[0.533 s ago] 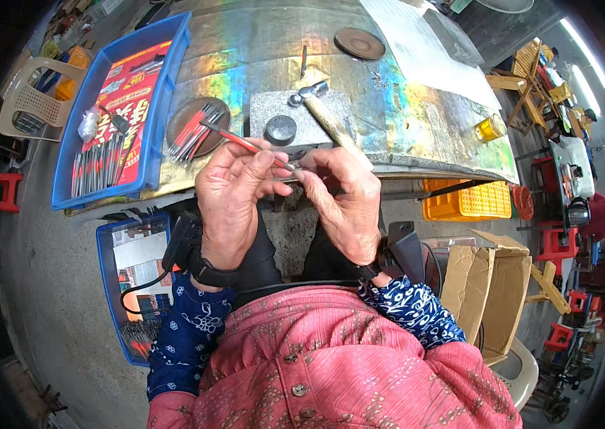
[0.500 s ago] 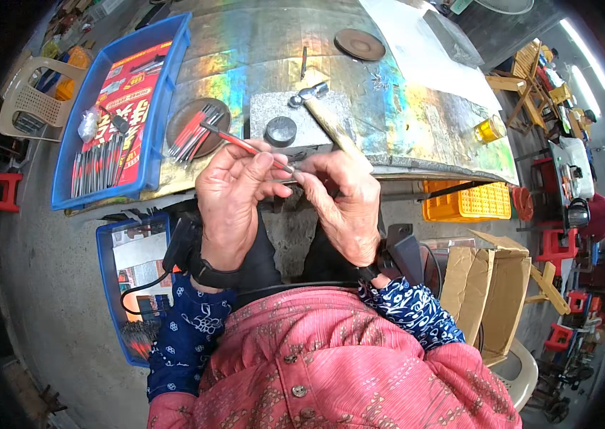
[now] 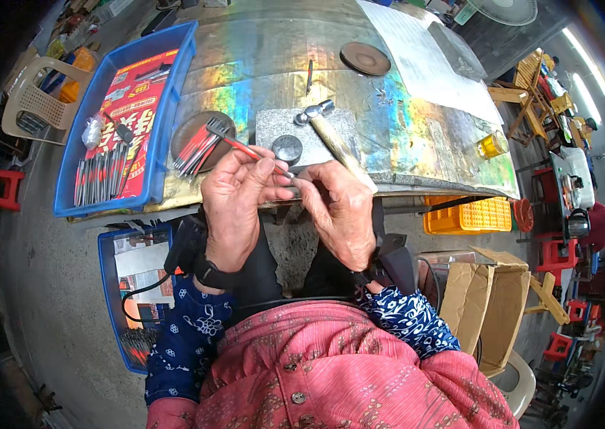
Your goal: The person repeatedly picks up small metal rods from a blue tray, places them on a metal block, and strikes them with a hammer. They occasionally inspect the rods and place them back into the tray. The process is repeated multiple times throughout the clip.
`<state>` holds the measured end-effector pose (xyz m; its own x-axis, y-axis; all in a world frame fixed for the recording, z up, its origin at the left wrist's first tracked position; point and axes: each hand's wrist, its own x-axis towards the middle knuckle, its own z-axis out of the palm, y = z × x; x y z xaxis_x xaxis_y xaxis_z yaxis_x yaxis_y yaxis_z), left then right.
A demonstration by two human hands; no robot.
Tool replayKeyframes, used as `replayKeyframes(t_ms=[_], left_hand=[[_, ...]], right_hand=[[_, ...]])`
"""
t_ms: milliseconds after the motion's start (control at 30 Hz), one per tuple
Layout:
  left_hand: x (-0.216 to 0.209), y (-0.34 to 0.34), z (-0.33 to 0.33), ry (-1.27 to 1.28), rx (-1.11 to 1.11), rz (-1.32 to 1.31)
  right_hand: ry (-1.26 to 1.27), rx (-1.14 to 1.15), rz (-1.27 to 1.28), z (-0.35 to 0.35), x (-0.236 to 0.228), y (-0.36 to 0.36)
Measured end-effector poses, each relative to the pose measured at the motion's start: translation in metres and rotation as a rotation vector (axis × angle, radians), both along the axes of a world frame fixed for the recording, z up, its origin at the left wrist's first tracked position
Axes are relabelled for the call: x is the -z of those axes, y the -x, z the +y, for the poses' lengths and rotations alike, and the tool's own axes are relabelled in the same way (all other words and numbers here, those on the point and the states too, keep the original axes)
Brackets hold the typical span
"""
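Observation:
My left hand (image 3: 234, 211) pinches a slim red-and-black pen-like tool (image 3: 246, 150), held slanting over the table's near edge, its black end up and to the left. The thumb and forefinger of my right hand (image 3: 344, 214) close at its lower end, where the fingertips hide the tip. Just beyond lies a speckled stone slab (image 3: 268, 123) bearing a round dark tin (image 3: 287, 149) and a wooden-handled hammer (image 3: 331, 139). Several similar red-and-black tools (image 3: 198, 151) rest across a round brown dish (image 3: 186, 130) to the left.
On the left, a blue tray (image 3: 189, 53) holds more such tools and a red printed sheet. Farther back lie a dark thin rod (image 3: 309, 75) and a brown disc (image 3: 364, 58). A yellow-filled glass (image 3: 492, 146) stands right. Below are a yellow crate (image 3: 467, 216) and a cardboard box (image 3: 467, 300).
The view has shifted a little, so the table sits slightly lower and to the right. Both hands keep their hold at the tool with little movement.

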<state>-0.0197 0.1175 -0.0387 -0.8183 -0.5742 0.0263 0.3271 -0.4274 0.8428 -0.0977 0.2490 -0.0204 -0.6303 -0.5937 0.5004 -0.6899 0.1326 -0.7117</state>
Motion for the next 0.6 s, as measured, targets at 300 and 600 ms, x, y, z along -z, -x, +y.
replayKeyframes(t_ms=[300, 600], left_hand=[[-0.004, 0.025, -0.025, 0.391, -0.091, -0.034], [-0.003, 0.034, -0.02, 0.525, -0.117, -0.09]], right_hand=[[-0.318, 0.269, 0.442, 0.028, -0.004, 0.032], [-0.422, 0.284, 0.281, 0.031, 0.011, 0.035]])
